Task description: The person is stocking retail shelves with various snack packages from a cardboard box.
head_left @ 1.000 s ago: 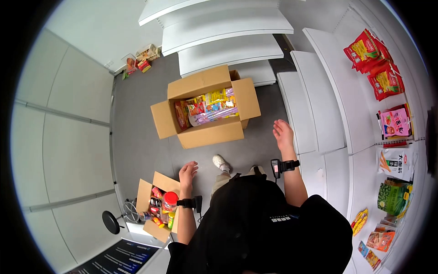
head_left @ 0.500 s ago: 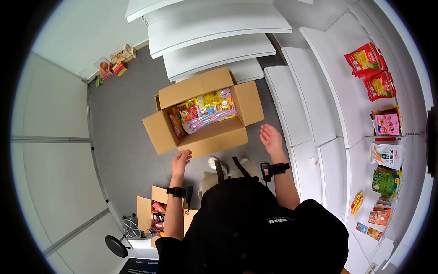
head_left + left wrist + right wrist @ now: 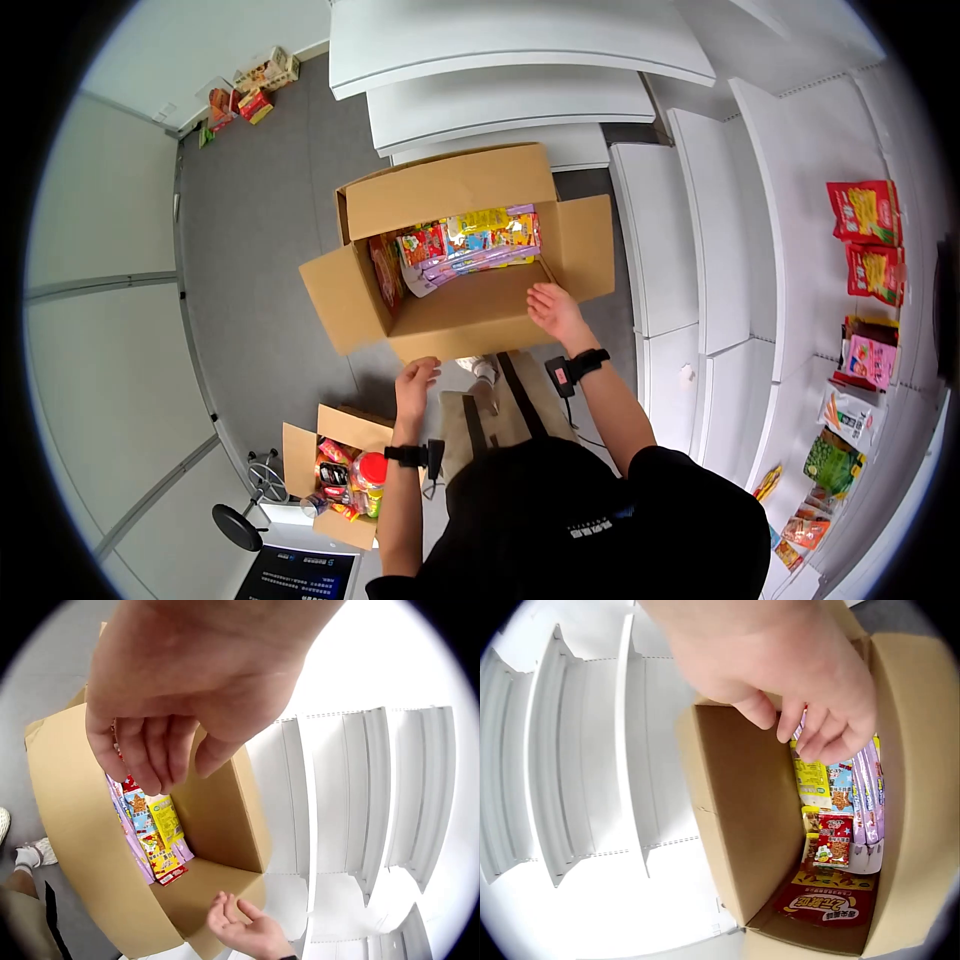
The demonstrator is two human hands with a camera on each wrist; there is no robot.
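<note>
A large cardboard box (image 3: 460,335) stands on the floor with its flaps folded out; colourful snack packets (image 3: 470,240) lie inside along its far side. My left hand (image 3: 414,392), fingers loosely bent and holding nothing, is by the box's near left corner. My right hand (image 3: 556,312) hovers at the near right part of the box, also holding nothing. In the right wrist view, the right hand (image 3: 787,682) hangs in front of the box opening, with a red packet (image 3: 834,838) and purple packets (image 3: 866,795) beyond it. The left wrist view shows the left hand (image 3: 180,690) with relaxed fingers.
A smaller box (image 3: 300,460) of mixed goods stands at lower left near a round black stand (image 3: 237,527). White shelves (image 3: 520,100) rise beyond the large box and along the right, where hanging snack bags (image 3: 865,212) show. More packages (image 3: 265,72) lie by the far left wall.
Both hands are closer to the large box, which appears nearer in the head view. The right hand has moved inward to the box's near right side. Neither hand has taken hold of anything.
</note>
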